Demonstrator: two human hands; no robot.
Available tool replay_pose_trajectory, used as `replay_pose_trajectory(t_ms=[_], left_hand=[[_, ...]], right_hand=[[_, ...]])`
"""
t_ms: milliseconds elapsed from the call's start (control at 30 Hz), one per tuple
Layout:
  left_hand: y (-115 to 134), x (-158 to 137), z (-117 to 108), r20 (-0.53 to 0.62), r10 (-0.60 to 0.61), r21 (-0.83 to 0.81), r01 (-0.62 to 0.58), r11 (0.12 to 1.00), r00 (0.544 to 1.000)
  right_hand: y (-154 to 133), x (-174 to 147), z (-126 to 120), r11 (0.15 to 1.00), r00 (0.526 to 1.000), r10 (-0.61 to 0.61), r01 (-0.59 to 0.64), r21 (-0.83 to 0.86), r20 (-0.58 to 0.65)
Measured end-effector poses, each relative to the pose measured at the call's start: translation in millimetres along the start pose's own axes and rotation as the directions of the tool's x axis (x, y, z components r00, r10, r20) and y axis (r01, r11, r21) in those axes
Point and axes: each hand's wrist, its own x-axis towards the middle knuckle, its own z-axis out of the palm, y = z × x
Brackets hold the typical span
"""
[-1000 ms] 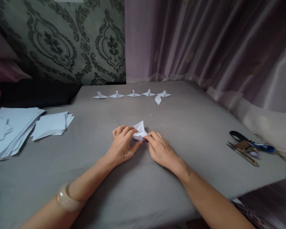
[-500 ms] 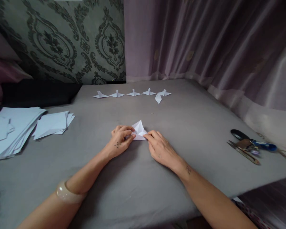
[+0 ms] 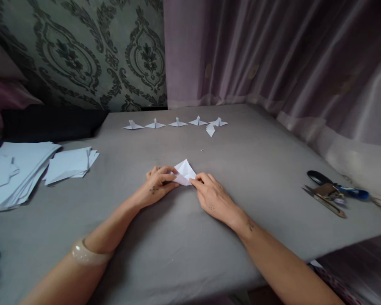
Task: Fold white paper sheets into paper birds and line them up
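Note:
A small sheet of white paper (image 3: 184, 170), creased and partly folded with one corner pointing away from me, lies on the grey cloth between both hands. My left hand (image 3: 158, 184) grips its left edge, thumb in front and fingers behind. At the lower right corner, the thumb and fingertips of my right hand (image 3: 211, 194) pinch the paper. The left corner is hidden under my left fingers. Beyond the hands stands a row of folded white paper cranes (image 3: 178, 123), with a smaller kite-shaped folded paper (image 3: 211, 130) in front of the rightmost one.
Stacked white sheets (image 3: 28, 169) and smaller paper squares (image 3: 70, 163) lie at the left. On the right are thread snips (image 3: 325, 203) and a black-and-blue handled tool (image 3: 352, 192). A tiny white scrap (image 3: 202, 150) sits past the paper. Curtains (image 3: 216, 55) border the table's far side.
My left hand has shifted slightly left, and more of the paper's left part shows. The paper's folds lie a little differently, while my right hand keeps its pinch.

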Motion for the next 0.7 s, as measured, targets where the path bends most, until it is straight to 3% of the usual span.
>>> replay_pose_trajectory(t_ms=[200, 300, 500, 700], left_hand=[[0.5, 3.0, 3.3, -0.039, 0.108, 0.044, -0.106, 0.993, 0.993], [6.8, 7.6, 5.0, -0.111, 0.168, 0.099, -0.158, 0.982, 0.979], [8.9, 13.8, 15.2, -0.351, 0.127, 0.167, -0.072, 0.983, 0.928], [12.8, 9.1, 20.4, -0.440, 0.161, 0.218, -0.069, 0.974, 0.883]], right_hand=[[-1.6, 0.1, -1.1, 1.000, 1.000, -0.009, 0.010, -0.024, 0.020], [-2.8, -0.3, -2.1, 0.999, 0.999, -0.011, 0.012, -0.045, 0.038], [-3.8, -1.9, -1.8, 0.998, 0.998, 0.001, 0.003, -0.069, 0.056], [-2.2, -4.5, -5.8, 0.999, 0.997, -0.013, 0.015, -0.029, 0.073]])
